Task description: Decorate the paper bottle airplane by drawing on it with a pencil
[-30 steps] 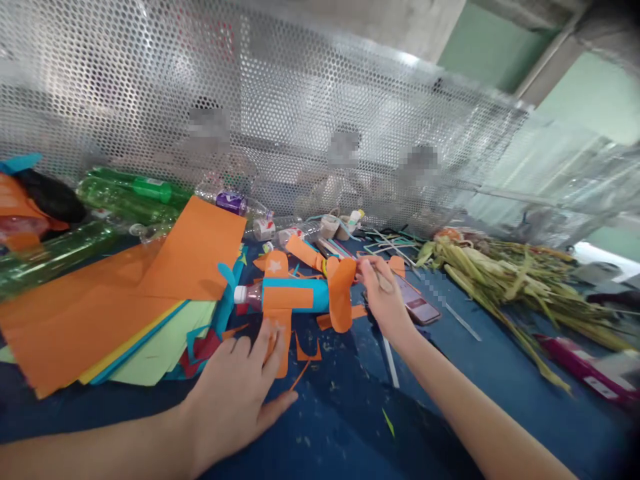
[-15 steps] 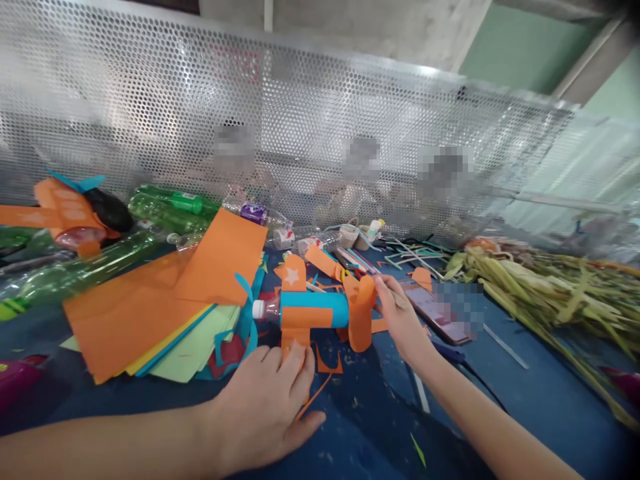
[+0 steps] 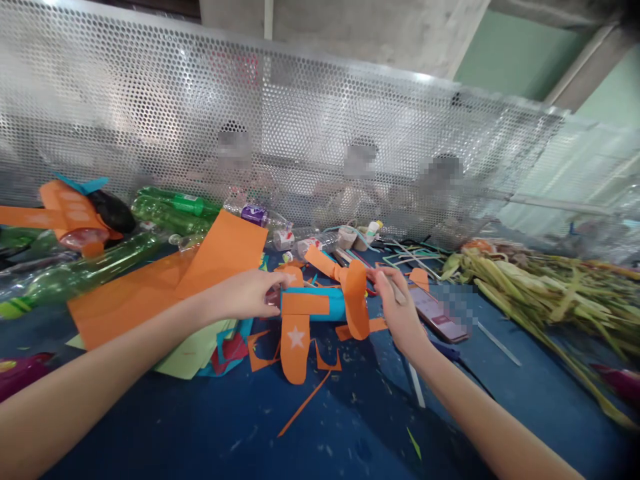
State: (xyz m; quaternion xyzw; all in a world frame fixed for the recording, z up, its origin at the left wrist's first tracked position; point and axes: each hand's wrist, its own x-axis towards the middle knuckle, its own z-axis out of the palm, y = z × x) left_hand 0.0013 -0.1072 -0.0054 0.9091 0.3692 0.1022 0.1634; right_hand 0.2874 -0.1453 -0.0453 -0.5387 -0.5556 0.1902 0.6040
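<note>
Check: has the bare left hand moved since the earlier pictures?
Yes: against the upper orange paper sheet, the left hand moved forward to the neck of the blue-wrapped plastic bottle.

The left hand (image 3: 253, 293) grips the neck of a paper-covered plastic-bottle airplane (image 3: 337, 305); right of that grip, the right hand (image 3: 400, 310) is curled beside the orange tail piece (image 3: 357, 303), a smartphone (image 3: 439, 313) farther right, orange paper sheets (image 3: 225, 257) left of the grip
</note>
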